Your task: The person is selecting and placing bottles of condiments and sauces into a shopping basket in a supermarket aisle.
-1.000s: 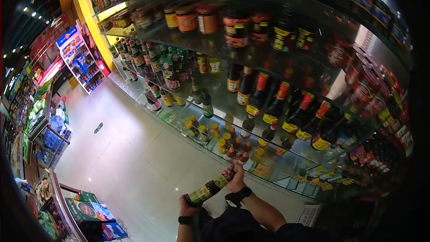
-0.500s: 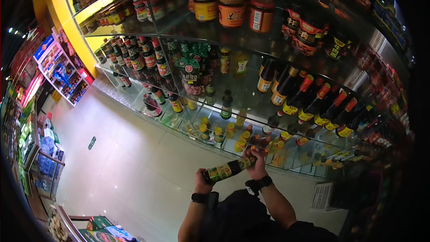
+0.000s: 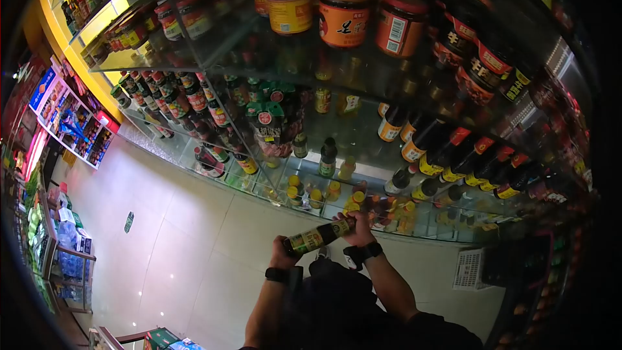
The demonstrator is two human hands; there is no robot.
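Note:
A dark glass sauce bottle [image 3: 311, 240] with a green and cream label lies tilted across the front of my body, its neck up to the right. My left hand [image 3: 282, 254] is closed round the base end. Up at the neck, my right hand [image 3: 358, 231] grips the other end, with its fingers wrapped about it. Both wrists wear black bands. Just beyond the right hand are small yellow-capped bottles [image 3: 354, 202] on the lowest glass shelf.
Glass shelves [image 3: 259, 185] run across in front, holding jars [image 3: 344, 16], seasoning bags [image 3: 271, 123] and red-capped dark bottles [image 3: 447, 152]. A white plastic crate [image 3: 468, 269] stands at the right on the tiled floor [image 3: 188, 240]. Wrapped water bottles [image 3: 68, 246] sit at the left.
The view has shifted nearer the shelves, so the jars look larger. Both hands, still on the sauce bottle, appear slightly further left and higher in the picture.

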